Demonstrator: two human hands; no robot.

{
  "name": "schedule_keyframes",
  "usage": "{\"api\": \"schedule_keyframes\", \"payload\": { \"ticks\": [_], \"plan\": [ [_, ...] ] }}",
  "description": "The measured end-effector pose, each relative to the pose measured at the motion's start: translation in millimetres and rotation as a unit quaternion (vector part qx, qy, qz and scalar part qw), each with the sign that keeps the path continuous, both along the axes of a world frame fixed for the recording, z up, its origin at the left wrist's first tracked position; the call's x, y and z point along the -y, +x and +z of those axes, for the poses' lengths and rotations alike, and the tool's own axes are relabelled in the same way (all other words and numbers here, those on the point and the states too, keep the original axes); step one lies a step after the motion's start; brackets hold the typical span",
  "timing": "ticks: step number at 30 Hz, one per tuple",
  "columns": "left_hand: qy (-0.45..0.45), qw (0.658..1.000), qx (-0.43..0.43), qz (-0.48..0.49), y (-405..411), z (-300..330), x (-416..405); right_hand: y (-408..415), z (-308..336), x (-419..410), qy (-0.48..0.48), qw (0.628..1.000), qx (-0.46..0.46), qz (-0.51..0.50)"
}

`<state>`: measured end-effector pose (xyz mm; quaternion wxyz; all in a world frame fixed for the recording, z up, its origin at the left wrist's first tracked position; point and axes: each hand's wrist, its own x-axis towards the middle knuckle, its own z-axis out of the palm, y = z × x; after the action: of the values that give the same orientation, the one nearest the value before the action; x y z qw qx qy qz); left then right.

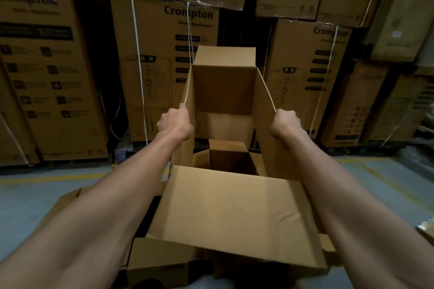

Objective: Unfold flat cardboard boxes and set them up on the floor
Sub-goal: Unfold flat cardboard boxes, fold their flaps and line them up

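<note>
I hold a plain brown cardboard box (223,91) up in front of me, spread open into a square tube. My left hand (175,123) grips its left side panel at the edge. My right hand (287,124) grips the right side panel. The far flap stands up and the near flap (234,213) hangs toward me. Through the tube I see another open brown box (229,159) standing on the floor below.
Tall stacks of printed, strapped cartons (162,65) line the wall close behind. More flat cardboard (155,256) lies on the grey floor (35,199) by my feet. Yellow floor lines run left and right.
</note>
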<state>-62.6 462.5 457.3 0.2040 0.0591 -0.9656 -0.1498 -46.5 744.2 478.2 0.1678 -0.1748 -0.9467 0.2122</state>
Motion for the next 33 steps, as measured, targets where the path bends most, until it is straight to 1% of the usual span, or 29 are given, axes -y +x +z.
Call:
{"api": "schedule_keyframes", "payload": {
  "ticks": [3, 6, 9, 12, 15, 17, 19, 20, 21, 22, 23, 24, 25, 26, 28, 31, 33],
  "plan": [
    [-0.001, 1.000, -0.005, 0.001, 0, 1, 5, 6, -1, 0, -0.023, 1.000, 0.010, 0.010],
    [0.016, 1.000, -0.001, 0.016, -3, 1, 8, 13, -3, 4, -0.049, 0.994, 0.052, 0.080],
    [0.057, 0.998, 0.007, 0.040, -8, 5, 10, 16, -5, 8, -0.049, 0.984, 0.086, 0.146],
    [0.078, 0.995, 0.011, 0.056, -12, 7, 14, 16, -12, 15, -0.040, 0.976, 0.114, 0.181],
    [0.119, 0.992, 0.021, 0.046, -16, 8, 19, 14, -19, 22, -0.062, 0.969, 0.127, 0.203],
    [0.166, 0.985, 0.048, 0.021, -21, 8, 23, 12, -22, 24, -0.073, 0.962, 0.137, 0.225],
    [0.243, 0.965, 0.086, -0.037, -28, 6, 27, 10, -25, 26, -0.088, 0.954, 0.150, 0.244],
    [0.302, 0.944, 0.107, -0.084, -30, 4, 27, 9, -28, 27, -0.098, 0.950, 0.159, 0.251],
    [0.364, 0.913, 0.129, -0.133, -31, 2, 28, 7, -32, 28, -0.113, 0.945, 0.164, 0.258],
    [0.426, 0.875, 0.151, -0.174, -31, 0, 27, 6, -37, 30, -0.133, 0.940, 0.167, 0.268],
    [0.484, 0.832, 0.171, -0.208, -28, -1, 25, 5, -41, 32, -0.160, 0.933, 0.166, 0.278],
    [0.527, 0.799, 0.181, -0.227, -28, -3, 24, 4, -44, 34, -0.190, 0.925, 0.163, 0.286],
    [0.550, 0.779, 0.183, -0.240, -29, -6, 23, 2, -45, 35, -0.216, 0.919, 0.159, 0.289],
    [0.552, 0.776, 0.176, -0.247, -31, -8, 21, 1, -44, 36, -0.235, 0.915, 0.154, 0.288],
    [0.539, 0.788, 0.143, -0.261, -30, -10, 16, -2, -42, 33, -0.249, 0.916, 0.146, 0.280],
    [0.546, 0.796, 0.077, -0.248, -23, -7, 7, -9, -42, 28, -0.267, 0.913, 0.148, 0.270],
    [0.532, 0.810, 0.032, -0.244, -17, -5, 1, -11, -39, 26, -0.294, 0.907, 0.146, 0.262]
  ]
}}
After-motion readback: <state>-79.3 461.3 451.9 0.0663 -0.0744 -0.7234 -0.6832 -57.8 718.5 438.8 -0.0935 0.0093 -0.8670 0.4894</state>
